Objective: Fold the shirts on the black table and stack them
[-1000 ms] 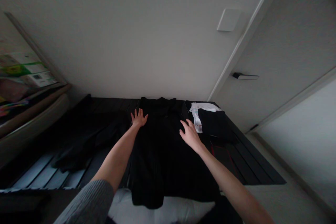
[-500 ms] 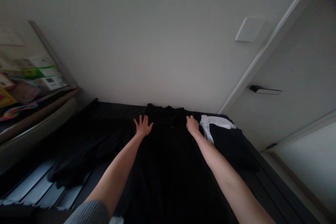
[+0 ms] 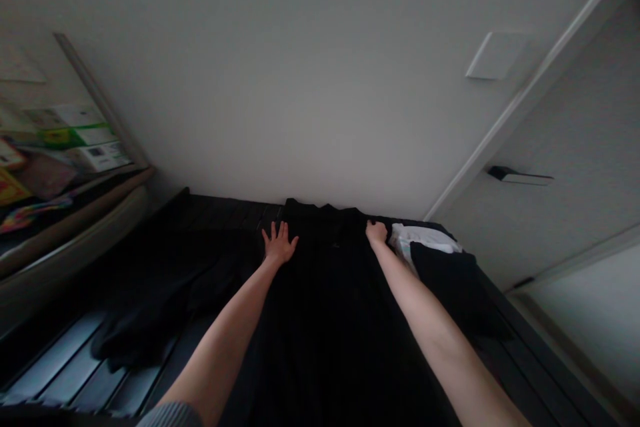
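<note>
A black garment [image 3: 340, 307] lies spread on the dark slatted surface, its wavy top edge near the wall. My left hand [image 3: 280, 245] rests flat with spread fingers at its upper left side. Around the upper right corner of the garment, the fingers of my right hand [image 3: 376, 232] are curled closed. Just beyond that hand are a white cloth [image 3: 425, 236] and a folded black cloth [image 3: 450, 280]. How the black fabric runs inside my right fist is hard to see in the dim light.
A crumpled dark garment [image 3: 150, 307] lies at left on the slatted surface [image 3: 65, 353]. Shelves with several small boxes [image 3: 97, 155] stand at far left. A pale wall [image 3: 300, 100] rises behind, with a switch plate [image 3: 495, 55] and a door handle [image 3: 520, 176] at right.
My right hand has moved slightly right, its fingers now curled tighter at the garment's corner. The garment's top edge has shifted a little right. My left hand stays spread.
</note>
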A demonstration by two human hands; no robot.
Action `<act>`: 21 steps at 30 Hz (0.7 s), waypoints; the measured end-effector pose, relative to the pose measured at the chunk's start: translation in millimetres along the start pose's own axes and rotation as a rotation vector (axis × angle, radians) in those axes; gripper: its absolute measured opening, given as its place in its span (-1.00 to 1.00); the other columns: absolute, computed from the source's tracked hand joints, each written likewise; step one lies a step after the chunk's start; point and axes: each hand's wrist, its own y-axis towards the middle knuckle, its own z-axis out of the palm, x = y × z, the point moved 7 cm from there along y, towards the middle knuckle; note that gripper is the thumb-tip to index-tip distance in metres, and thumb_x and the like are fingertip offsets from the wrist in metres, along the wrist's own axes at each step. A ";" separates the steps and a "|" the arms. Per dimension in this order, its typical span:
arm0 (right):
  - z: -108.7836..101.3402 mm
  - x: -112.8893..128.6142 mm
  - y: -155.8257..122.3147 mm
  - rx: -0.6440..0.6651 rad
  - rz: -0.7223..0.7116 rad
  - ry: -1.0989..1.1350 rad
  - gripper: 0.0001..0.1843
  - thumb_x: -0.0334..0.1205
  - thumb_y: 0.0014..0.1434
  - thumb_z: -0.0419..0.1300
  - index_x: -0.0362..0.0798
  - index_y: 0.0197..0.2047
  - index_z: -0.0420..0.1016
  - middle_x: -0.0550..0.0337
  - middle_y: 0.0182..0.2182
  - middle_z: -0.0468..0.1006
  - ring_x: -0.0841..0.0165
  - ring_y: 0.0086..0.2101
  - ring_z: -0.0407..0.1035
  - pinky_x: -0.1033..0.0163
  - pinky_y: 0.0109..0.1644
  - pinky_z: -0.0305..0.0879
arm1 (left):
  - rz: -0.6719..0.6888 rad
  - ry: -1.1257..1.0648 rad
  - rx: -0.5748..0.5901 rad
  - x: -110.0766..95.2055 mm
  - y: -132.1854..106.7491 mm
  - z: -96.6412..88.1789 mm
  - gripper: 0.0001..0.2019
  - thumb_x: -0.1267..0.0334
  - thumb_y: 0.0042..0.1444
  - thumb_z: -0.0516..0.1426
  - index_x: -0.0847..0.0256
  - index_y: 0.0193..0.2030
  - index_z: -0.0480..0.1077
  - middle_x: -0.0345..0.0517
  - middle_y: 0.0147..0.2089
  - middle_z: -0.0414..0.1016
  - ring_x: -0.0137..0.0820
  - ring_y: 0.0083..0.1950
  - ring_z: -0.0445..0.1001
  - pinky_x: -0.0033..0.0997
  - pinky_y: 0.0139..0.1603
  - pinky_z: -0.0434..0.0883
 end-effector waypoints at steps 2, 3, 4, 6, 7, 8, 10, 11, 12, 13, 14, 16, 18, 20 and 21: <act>-3.1 22.9 -6.9 -0.048 -0.027 0.034 -0.46 -0.11 0.28 -0.06 -0.39 0.05 0.47 -0.42 -0.08 0.52 -0.04 -0.07 0.47 0.04 -0.04 0.33 | 0.002 -0.002 -0.008 0.1 -0.8 -0.4 -0.28 -0.15 0.26 -0.30 0.21 0.45 -0.14 -0.11 0.48 -0.24 -0.01 0.47 -0.43 0.28 0.35 -0.36; -3.2 37.6 -11.2 -0.070 -0.053 0.050 -0.42 -0.09 0.31 -0.12 -0.40 0.09 0.43 -0.42 -0.04 0.50 -0.04 -0.03 0.44 0.04 0.01 0.30 | 0.003 -0.004 -0.014 0.1 -0.8 -0.4 -0.28 -0.15 0.26 -0.30 0.21 0.45 -0.14 -0.11 0.48 -0.24 0.00 0.47 -0.42 0.28 0.35 -0.36; -1.4 53.7 -16.4 -0.085 -0.087 0.065 -0.40 -0.09 0.33 -0.17 -0.40 0.14 0.39 -0.40 0.00 0.47 -0.01 0.01 0.41 0.06 0.06 0.27 | 0.006 -0.007 -0.022 0.1 -0.8 -0.4 -0.28 -0.15 0.26 -0.30 0.22 0.45 -0.13 -0.10 0.48 -0.23 0.00 0.47 -0.42 0.28 0.35 -0.36; 9.0 86.6 -30.8 -0.093 -0.169 0.087 -0.38 -0.12 0.36 -0.29 -0.34 0.20 0.32 -0.29 0.07 0.44 0.12 0.08 0.36 0.15 0.14 0.19 | 0.011 -0.016 -0.035 -0.1 -0.5 -0.1 -0.28 -0.16 0.25 -0.29 0.21 0.45 -0.13 -0.09 0.48 -0.23 -0.01 0.47 -0.43 0.27 0.35 -0.36; 17.9 101.8 -40.3 -0.081 -0.218 0.095 -0.39 -0.13 0.37 -0.32 -0.28 0.23 0.30 -0.20 0.10 0.44 0.19 0.10 0.34 0.21 0.17 0.16 | 0.012 -0.021 -0.036 -0.1 -0.4 0.3 -0.27 -0.17 0.25 -0.29 0.21 0.45 -0.14 -0.09 0.48 -0.23 -0.01 0.47 -0.43 0.27 0.36 -0.37; 28.9 115.2 -51.4 -0.062 -0.270 0.096 -0.40 -0.12 0.38 -0.32 -0.21 0.25 0.28 -0.11 0.15 0.41 0.25 0.13 0.30 0.24 0.19 0.12 | 0.012 -0.025 -0.033 -0.1 -0.2 0.7 -0.27 -0.17 0.25 -0.29 0.21 0.45 -0.14 -0.10 0.48 -0.23 -0.02 0.47 -0.44 0.26 0.36 -0.37; 56.5 135.3 -77.0 0.019 -0.392 0.053 -0.43 -0.09 0.38 -0.28 -0.12 0.30 0.21 0.01 0.26 0.26 0.25 0.24 0.11 0.18 0.28 0.00 | 0.007 -0.032 -0.023 0.2 -0.3 1.7 -0.27 -0.17 0.25 -0.29 0.21 0.45 -0.14 -0.11 0.48 -0.24 -0.02 0.47 -0.44 0.27 0.36 -0.37; 72.1 140.6 -89.7 0.081 -0.439 0.003 -0.43 -0.06 0.38 -0.27 -0.08 0.32 0.18 0.05 0.32 0.17 0.21 0.30 -0.02 0.09 0.32 -0.08 | 0.005 -0.034 -0.021 0.4 -0.4 2.0 -0.27 -0.16 0.25 -0.29 0.23 0.45 -0.14 -0.10 0.48 -0.23 -0.01 0.47 -0.44 0.27 0.36 -0.37; 87.9 142.8 -101.1 0.160 -0.472 -0.059 -0.42 -0.02 0.37 -0.26 -0.05 0.34 0.14 0.08 0.35 0.07 0.16 0.33 -0.15 0.00 0.34 -0.18 | 0.005 -0.035 -0.022 0.4 -0.6 2.1 -0.27 -0.16 0.25 -0.30 0.24 0.45 -0.14 -0.10 0.48 -0.23 -0.01 0.47 -0.44 0.27 0.36 -0.37; 102.2 142.8 -110.5 0.241 -0.494 -0.126 -0.39 0.02 0.37 -0.26 -0.04 0.37 0.09 0.08 0.38 -0.02 0.13 0.35 -0.25 -0.08 0.35 -0.28 | 0.007 -0.035 -0.025 0.5 -0.8 2.1 -0.26 -0.15 0.25 -0.30 0.25 0.45 -0.13 -0.09 0.48 -0.23 0.00 0.47 -0.43 0.27 0.36 -0.37; 113.8 141.1 -117.1 0.319 -0.500 -0.183 -0.36 0.07 0.36 -0.25 -0.04 0.39 0.02 0.06 0.40 -0.10 0.11 0.36 -0.32 -0.14 0.35 -0.37 | 0.008 -0.036 -0.030 0.7 -0.9 2.2 -0.26 -0.15 0.25 -0.30 0.26 0.44 -0.13 -0.09 0.48 -0.22 0.00 0.47 -0.42 0.26 0.36 -0.36; 127.1 137.3 -122.2 0.462 -0.491 -0.247 -0.27 0.17 0.33 -0.26 -0.07 0.42 -0.10 -0.01 0.41 -0.19 0.10 0.36 -0.36 -0.18 0.34 -0.46 | 0.010 -0.036 -0.028 1.2 -0.9 3.2 -0.27 -0.14 0.25 -0.29 0.26 0.44 -0.12 -0.10 0.48 -0.23 0.01 0.47 -0.41 0.26 0.36 -0.35; 125.7 134.9 -118.5 0.545 -0.469 -0.247 -0.21 0.25 0.30 -0.28 -0.06 0.43 -0.15 -0.03 0.41 -0.20 0.09 0.36 -0.36 -0.18 0.34 -0.44 | 0.011 -0.036 -0.025 1.7 -0.4 4.2 -0.27 -0.14 0.25 -0.29 0.26 0.44 -0.13 -0.11 0.49 -0.24 0.01 0.47 -0.39 0.26 0.36 -0.35; 112.7 129.9 -112.3 0.546 -0.452 -0.233 -0.20 0.27 0.28 -0.24 -0.03 0.43 -0.13 -0.03 0.41 -0.17 0.05 0.36 -0.35 -0.19 0.33 -0.39 | 0.009 -0.039 -0.024 2.1 0.2 4.5 -0.27 -0.14 0.25 -0.28 0.25 0.45 -0.14 -0.12 0.49 -0.24 0.02 0.47 -0.39 0.26 0.36 -0.35; 103.1 124.4 -110.5 0.514 -0.445 -0.237 -0.19 0.25 0.26 -0.15 -0.03 0.43 -0.13 -0.04 0.40 -0.16 0.01 0.35 -0.33 -0.19 0.33 -0.35 | 0.008 -0.042 -0.026 2.3 0.4 4.3 -0.27 -0.14 0.25 -0.27 0.24 0.45 -0.14 -0.11 0.49 -0.23 0.02 0.47 -0.39 0.25 0.37 -0.35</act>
